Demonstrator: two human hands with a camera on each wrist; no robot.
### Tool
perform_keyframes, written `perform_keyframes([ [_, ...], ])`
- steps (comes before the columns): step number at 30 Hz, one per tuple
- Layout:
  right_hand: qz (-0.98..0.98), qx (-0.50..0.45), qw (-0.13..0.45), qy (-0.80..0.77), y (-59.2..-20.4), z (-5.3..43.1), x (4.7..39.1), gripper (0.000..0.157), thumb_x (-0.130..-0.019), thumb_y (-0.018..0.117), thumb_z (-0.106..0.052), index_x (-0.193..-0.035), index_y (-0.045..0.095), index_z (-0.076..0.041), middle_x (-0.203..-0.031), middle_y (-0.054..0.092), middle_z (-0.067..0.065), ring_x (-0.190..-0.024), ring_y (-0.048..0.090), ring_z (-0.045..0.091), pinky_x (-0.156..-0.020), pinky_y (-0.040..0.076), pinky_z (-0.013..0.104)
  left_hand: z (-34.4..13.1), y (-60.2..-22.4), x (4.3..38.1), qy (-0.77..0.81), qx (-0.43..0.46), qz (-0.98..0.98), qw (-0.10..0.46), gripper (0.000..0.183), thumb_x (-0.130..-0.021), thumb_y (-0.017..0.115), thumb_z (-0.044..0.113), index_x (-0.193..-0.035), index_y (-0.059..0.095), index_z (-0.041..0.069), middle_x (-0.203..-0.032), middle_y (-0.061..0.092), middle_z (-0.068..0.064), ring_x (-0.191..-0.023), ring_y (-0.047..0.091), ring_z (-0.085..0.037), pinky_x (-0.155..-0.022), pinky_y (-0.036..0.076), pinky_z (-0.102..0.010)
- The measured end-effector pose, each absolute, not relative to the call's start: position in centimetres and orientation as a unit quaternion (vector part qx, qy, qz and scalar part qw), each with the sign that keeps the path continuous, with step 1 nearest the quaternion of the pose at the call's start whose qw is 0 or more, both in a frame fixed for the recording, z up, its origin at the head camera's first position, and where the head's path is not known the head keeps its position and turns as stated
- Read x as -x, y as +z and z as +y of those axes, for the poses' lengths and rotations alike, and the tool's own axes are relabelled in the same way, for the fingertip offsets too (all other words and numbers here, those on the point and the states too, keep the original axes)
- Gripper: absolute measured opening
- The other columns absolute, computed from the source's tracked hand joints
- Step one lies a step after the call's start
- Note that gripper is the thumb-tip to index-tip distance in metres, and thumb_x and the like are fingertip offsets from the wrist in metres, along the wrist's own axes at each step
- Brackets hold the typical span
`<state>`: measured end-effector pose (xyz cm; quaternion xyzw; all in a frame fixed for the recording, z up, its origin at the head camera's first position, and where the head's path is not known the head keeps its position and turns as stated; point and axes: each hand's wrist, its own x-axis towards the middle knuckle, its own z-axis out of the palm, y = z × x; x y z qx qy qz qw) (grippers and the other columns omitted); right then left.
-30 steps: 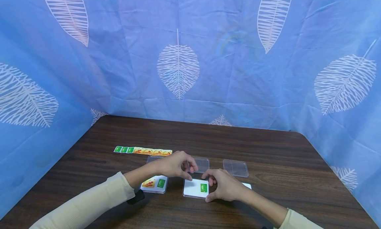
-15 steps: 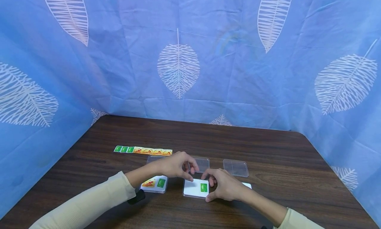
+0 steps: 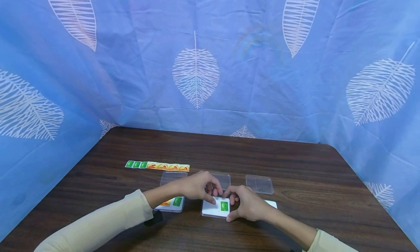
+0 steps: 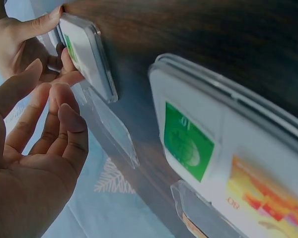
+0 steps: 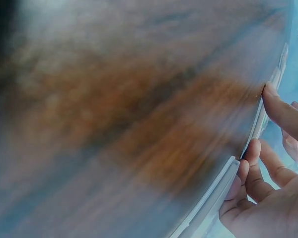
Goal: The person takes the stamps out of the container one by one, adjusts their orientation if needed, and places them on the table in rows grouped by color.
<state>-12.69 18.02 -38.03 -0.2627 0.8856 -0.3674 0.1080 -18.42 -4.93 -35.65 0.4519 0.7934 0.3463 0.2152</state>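
Well, the right hand's grip (image 3: 247, 204) clamps the white box (image 3: 210, 209) on the counter (image 3: 295, 164). Over the box, the left hand's grip (image 3: 196, 186) is apart; its bump could knock the green stamp (image 3: 224, 206) crooked.

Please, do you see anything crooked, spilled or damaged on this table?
Nothing stands out: the small cards lie in an even row, the clear lids lie flat, and the middle case, gripped by the right hand, sits flat. The white item behind that hand is mostly hidden.
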Motion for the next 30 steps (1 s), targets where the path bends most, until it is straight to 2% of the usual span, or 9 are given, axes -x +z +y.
perform_keyframes([
  [8,0.887,0.258,0.109,-0.367,-38.1,18.0,12.6,0.048,-0.067,0.096,-0.01,-0.106,0.069,-0.007,-0.079,0.056,-0.005,-0.072,0.048,0.01,-0.067,0.041,0.024,-4.1,-36.1,18.0,0.322,-0.473,0.798,0.192,0.018,-0.085,0.081,-0.004,-0.102,0.074,-0.003,-0.088,0.066,-0.004,-0.07,0.051,0.002,-0.067,0.049,-0.016],
  [17,0.885,0.256,0.115,-0.372,-37.9,18.1,12.7,0.046,-0.067,0.097,-0.009,-0.103,0.068,-0.008,-0.079,0.056,-0.004,-0.072,0.049,0.01,-0.067,0.042,0.024,-3.0,-37.0,17.4,0.295,-0.445,0.829,0.167,0.015,-0.082,0.082,-0.006,-0.093,0.075,0.001,-0.083,0.066,0.0,-0.07,0.051,0.001,-0.066,0.047,-0.016],
  [25,0.883,0.257,0.12,-0.375,-38.0,18.1,12.7,0.044,-0.068,0.096,-0.009,-0.102,0.067,-0.008,-0.079,0.056,-0.004,-0.071,0.049,0.01,-0.067,0.042,0.024,-2.2,-36.9,16.8,0.261,-0.411,0.859,0.159,0.016,-0.082,0.087,0.004,-0.089,0.073,0.006,-0.078,0.061,0.005,-0.069,0.049,-0.001,-0.063,0.044,-0.017],
  [30,0.883,0.258,0.119,-0.373,-38.0,18.1,12.8,0.045,-0.068,0.096,-0.009,-0.102,0.067,-0.008,-0.079,0.056,-0.004,-0.071,0.049,0.01,-0.066,0.042,0.024,-1.9,-36.9,16.5,0.254,-0.392,0.871,0.153,0.016,-0.081,0.087,0.005,-0.086,0.072,0.007,-0.076,0.061,0.005,-0.067,0.05,-0.001,-0.062,0.044,-0.017],
])
